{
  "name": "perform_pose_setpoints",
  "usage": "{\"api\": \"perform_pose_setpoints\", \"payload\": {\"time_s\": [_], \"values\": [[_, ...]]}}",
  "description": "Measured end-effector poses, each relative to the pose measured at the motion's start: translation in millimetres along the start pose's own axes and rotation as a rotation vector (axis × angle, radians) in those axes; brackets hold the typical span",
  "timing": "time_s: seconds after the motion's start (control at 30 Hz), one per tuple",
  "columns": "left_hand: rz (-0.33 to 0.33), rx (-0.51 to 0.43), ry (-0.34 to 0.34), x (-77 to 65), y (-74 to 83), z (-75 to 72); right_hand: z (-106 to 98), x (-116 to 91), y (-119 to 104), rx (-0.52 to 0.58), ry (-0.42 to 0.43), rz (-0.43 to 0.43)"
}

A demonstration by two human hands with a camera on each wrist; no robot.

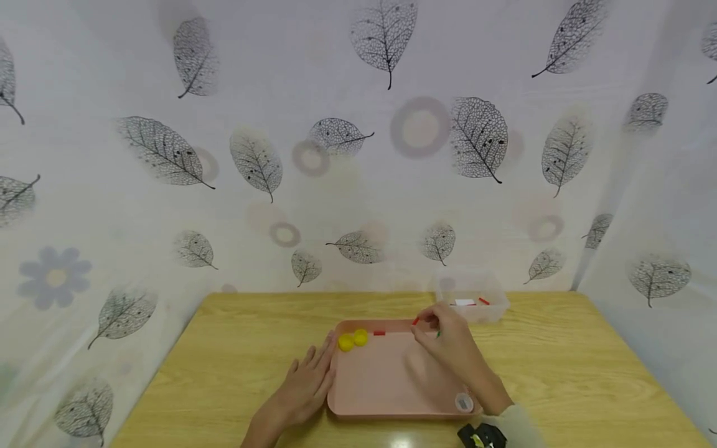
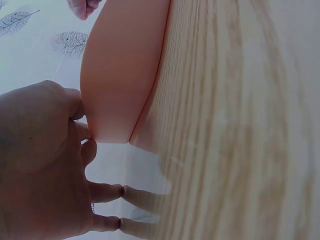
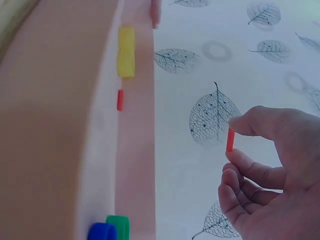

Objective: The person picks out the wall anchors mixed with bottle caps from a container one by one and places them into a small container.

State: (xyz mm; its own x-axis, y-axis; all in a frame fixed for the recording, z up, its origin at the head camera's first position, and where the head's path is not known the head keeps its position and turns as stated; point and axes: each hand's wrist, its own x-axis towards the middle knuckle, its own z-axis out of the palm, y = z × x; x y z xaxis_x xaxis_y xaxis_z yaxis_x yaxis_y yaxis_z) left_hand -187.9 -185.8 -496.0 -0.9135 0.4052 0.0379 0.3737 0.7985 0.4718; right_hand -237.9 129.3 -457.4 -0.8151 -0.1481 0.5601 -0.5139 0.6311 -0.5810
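My right hand [image 1: 450,342] pinches a small red stick [image 3: 230,139] between thumb and index finger, over the far right part of the pink tray [image 1: 386,379]. At the tray's left side, my left hand [image 1: 307,382] touches the rim with straight fingers. Two yellow round pieces [image 1: 353,340] lie together in the tray's far left corner. Another red stick [image 1: 379,333] sits along the far wall, to their right. In the right wrist view a blue piece [image 3: 102,231] and a green piece [image 3: 119,227] show near the bottom; my right hand mostly hides them in the head view.
Behind the tray stands a clear plastic box [image 1: 495,305] with a red stick and a white item inside. A round clear disc [image 1: 463,402] lies in the tray's near right corner. The wooden table [image 1: 241,348] backs onto a leaf-patterned curtain [image 1: 358,186].
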Motion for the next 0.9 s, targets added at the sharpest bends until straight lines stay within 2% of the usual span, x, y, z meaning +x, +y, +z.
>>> {"api": "perform_pose_setpoints", "payload": {"time_s": [0.4, 0.67, 0.9], "values": [[0.012, 0.006, -0.013, -6.9, -3.9, -3.4, -36.5, 5.4, 1.9, -0.047, 0.046, 0.059], [0.023, -0.018, -0.027, -2.4, -0.5, -1.5, -63.7, 10.5, 17.6, -0.083, 0.105, 0.107], [-0.004, -0.025, -0.034, -4.6, -1.4, -2.5, -68.1, 9.8, 43.4, -0.074, 0.112, 0.186]]}}
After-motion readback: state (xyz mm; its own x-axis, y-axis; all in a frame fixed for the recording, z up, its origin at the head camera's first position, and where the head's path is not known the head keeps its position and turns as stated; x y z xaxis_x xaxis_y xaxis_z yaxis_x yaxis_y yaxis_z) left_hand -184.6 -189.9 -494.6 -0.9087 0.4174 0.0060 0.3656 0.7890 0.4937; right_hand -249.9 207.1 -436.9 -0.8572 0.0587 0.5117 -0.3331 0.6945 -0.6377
